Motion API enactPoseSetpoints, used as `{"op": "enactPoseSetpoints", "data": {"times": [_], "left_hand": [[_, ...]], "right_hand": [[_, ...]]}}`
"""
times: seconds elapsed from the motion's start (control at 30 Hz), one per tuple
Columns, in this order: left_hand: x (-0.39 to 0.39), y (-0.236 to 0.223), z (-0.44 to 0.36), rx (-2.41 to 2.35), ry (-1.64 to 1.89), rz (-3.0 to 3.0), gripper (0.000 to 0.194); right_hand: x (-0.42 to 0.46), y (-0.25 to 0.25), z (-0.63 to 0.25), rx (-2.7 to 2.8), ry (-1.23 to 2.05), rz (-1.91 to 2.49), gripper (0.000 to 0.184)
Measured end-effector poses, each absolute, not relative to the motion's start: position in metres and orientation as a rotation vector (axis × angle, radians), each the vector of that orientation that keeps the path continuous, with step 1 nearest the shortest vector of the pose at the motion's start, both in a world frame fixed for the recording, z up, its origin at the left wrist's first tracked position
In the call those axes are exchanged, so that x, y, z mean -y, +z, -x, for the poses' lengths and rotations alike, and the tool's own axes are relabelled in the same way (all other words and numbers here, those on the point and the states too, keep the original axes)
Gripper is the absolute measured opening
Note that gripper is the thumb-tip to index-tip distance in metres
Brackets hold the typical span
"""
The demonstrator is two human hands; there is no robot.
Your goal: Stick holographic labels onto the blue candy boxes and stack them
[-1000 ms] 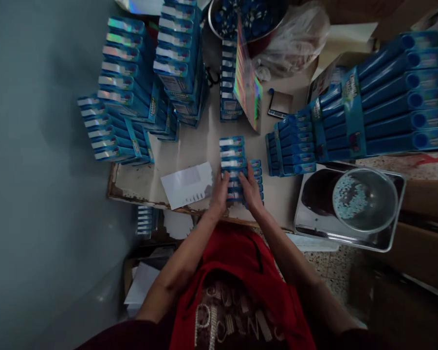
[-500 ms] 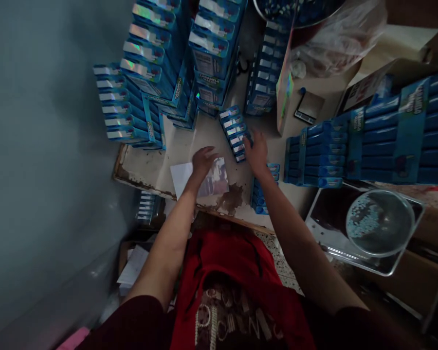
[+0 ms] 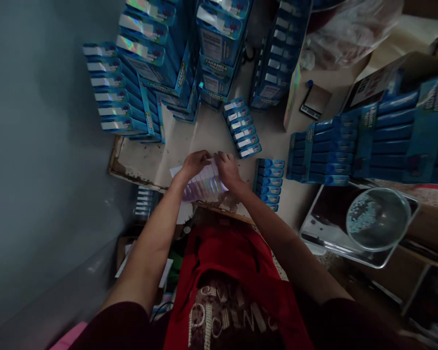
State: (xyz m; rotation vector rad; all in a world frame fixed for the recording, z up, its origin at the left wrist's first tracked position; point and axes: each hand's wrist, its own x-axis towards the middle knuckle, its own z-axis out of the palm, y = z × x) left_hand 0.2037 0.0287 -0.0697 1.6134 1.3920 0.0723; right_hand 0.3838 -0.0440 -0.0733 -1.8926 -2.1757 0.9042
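A shiny sheet of stickers or labels (image 3: 203,187) lies at the table's front edge, over a white paper. My left hand (image 3: 196,163) is closed at the sheet's upper edge, fingers bent inward. Beside it my right hand (image 3: 227,171) pinches the sheet's upper right part. Between the hands the sheet looks slightly raised. Just beyond lies a tilted row of small blue boxes (image 3: 242,128) with pale labels on their ends. Right of my right hand stands another row of blue boxes (image 3: 270,181), their ends showing round blue marks.
Tall stacks of banded blue boxes (image 3: 146,53) fill the back left. More banded boxes (image 3: 323,153) stand at the right, near a small scale (image 3: 315,101). A metal tray (image 3: 323,238) holds a clear tub (image 3: 394,218) with pale blue pieces. A wall (image 3: 40,146) borders the left.
The row of boxes between my hands went to the back of the table and was let go. Both hands came together on the shiny sheet. The camera view shifted too.
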Motion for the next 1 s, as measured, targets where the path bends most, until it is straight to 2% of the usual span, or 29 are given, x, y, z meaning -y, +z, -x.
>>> {"op": "enactPoseSetpoints", "data": {"times": [0.23,0.43,0.57,0.73,0.83,1.0], "left_hand": [[-0.031,-0.069,-0.198,-1.327,0.151,-1.389,0.016],[-0.016,-0.078,-0.195,-1.418,0.173,-1.198,0.017],[-0.012,-0.075,-0.198,-1.458,0.189,-1.090,0.020],[-0.014,-0.068,-0.198,-1.492,0.099,-1.286,0.017],[-0.010,-0.061,-0.197,-1.447,0.031,-1.475,0.010],[0.001,-0.050,-0.206,-1.537,-0.086,-1.662,0.015]], "right_hand": [[0.057,-0.087,-0.377,2.189,0.881,1.896,0.056],[0.079,-0.075,-0.374,2.288,0.956,1.878,0.058],[0.101,-0.061,-0.378,2.288,1.005,1.877,0.048],[0.111,-0.050,-0.387,2.186,0.987,1.985,0.038],[0.100,-0.049,-0.387,2.148,0.887,1.988,0.045],[0.081,-0.058,-0.380,2.280,0.867,1.910,0.058]]}}
